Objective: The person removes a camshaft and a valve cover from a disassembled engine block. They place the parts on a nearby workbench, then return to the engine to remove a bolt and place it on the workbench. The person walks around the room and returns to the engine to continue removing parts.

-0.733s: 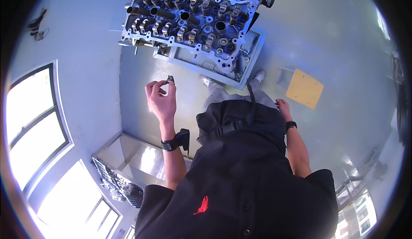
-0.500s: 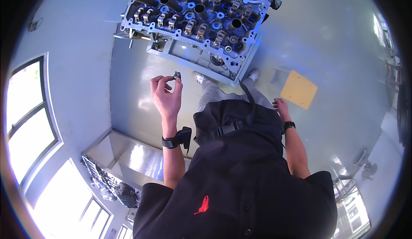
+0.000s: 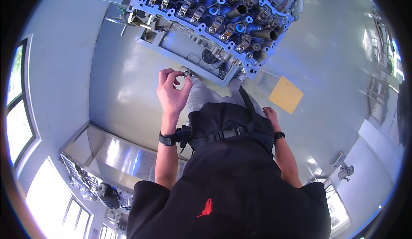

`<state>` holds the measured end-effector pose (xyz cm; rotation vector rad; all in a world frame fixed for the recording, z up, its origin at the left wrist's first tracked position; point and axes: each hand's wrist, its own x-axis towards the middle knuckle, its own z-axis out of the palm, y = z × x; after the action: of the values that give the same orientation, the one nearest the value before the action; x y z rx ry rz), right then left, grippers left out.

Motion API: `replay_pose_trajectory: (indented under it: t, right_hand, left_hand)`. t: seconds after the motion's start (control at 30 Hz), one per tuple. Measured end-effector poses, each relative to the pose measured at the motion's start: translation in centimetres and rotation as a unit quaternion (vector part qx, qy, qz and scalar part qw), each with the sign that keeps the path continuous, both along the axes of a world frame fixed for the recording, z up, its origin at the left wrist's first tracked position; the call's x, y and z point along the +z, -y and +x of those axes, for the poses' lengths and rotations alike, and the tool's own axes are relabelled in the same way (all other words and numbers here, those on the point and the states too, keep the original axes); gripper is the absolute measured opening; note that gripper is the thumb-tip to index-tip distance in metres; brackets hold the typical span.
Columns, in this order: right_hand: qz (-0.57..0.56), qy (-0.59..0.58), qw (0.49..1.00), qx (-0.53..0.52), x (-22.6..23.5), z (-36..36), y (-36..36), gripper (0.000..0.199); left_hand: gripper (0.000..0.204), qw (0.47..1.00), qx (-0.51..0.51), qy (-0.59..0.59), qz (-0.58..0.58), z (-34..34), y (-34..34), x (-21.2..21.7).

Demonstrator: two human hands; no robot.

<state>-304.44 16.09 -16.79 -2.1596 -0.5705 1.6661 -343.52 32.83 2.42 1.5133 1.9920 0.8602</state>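
Grey floor, left hand (image 3: 172,94) fingers (image 3: 187,83) pinching small metal part (image 3: 186,71), right hand (image 3: 270,115) loose.

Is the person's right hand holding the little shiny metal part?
No, the small shiny metal part is pinched in the left hand; the right hand hangs empty.

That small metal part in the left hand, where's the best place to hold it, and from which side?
Judging by how it sits now, pinch the small metal part across its short sides between thumb and fingertips, coming from below as the left hand does. It looks short and stubby, so a fingertip pinch probably suits it; finer shape is too small to tell.
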Motion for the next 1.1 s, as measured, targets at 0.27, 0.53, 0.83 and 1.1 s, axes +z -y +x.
replay_pose_trajectory:
  t: [0.27, 0.53, 0.83, 1.1]
  right_hand:
    - [0.062, 0.026, 0.997, 0.036, -1.6, -2.5, -2.6, 0.024]
    - [0.033, 0.064, 0.997, -0.009, 2.2, -3.7, -0.4, 0.024]
    - [-0.002, 0.043, 0.998, -0.053, 0.2, -2.1, 2.1, 0.025]
    - [-0.003, -0.015, 0.999, -0.033, 0.3, 5.8, -2.3, 0.025]
  left_hand:
    - [0.017, 0.997, -0.047, -0.045, 0.053, -2.0, -3.2, -1.0]
    - [0.019, 0.997, -0.058, -0.022, 0.035, -1.4, -4.0, -0.7]
    - [0.016, 0.991, -0.100, -0.076, 0.036, -1.4, -4.3, 0.8]
    - [0.016, 0.991, -0.044, -0.119, 0.042, 3.6, -3.5, 4.4]
